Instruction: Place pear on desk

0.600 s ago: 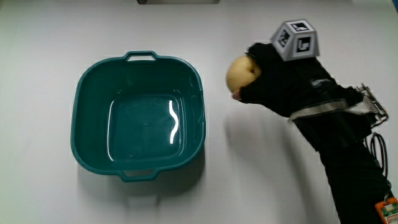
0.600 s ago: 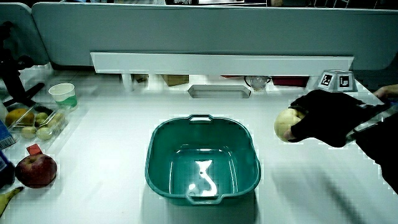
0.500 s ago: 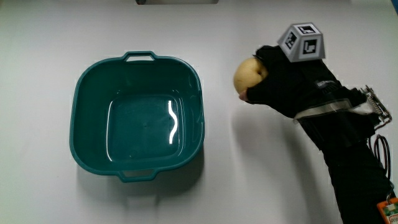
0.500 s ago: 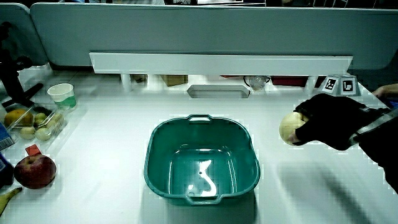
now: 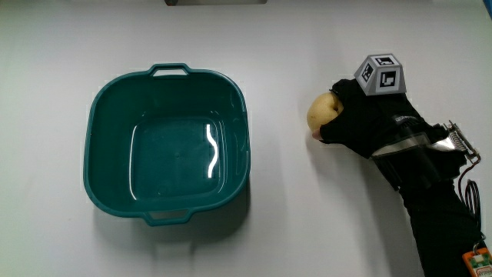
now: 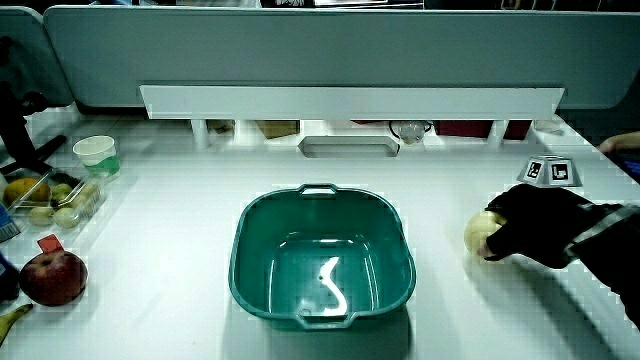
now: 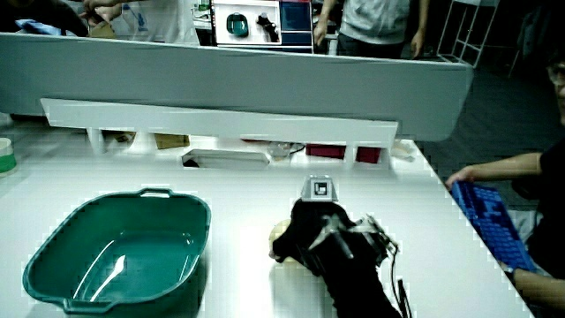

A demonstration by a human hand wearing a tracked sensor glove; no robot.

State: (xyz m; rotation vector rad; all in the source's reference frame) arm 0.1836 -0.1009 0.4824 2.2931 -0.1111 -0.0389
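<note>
A pale yellow pear (image 5: pixel 321 113) lies low at the white desk (image 5: pixel 292 223), beside the teal basin (image 5: pixel 167 142). The gloved hand (image 5: pixel 361 127) is shut on the pear, its fingers wrapped over most of it, so only one rounded end shows. In both side views the pear (image 6: pixel 482 232) (image 7: pixel 280 235) pokes out from under the hand (image 6: pixel 538 225) (image 7: pixel 320 233), at or just above the desk surface. I cannot tell whether it touches the desk. The basin (image 6: pixel 322 262) (image 7: pixel 119 252) holds nothing but a glare streak.
An apple (image 6: pixel 52 277), a clear box of fruit (image 6: pixel 50 199) and a paper cup (image 6: pixel 97 154) sit at one end of the desk in a side view. A low partition with a white shelf (image 6: pixel 350 100) runs along the desk's edge farthest from the person.
The hand has carried the pear farther away from the basin and lowered it toward the desk. The basin has not moved.
</note>
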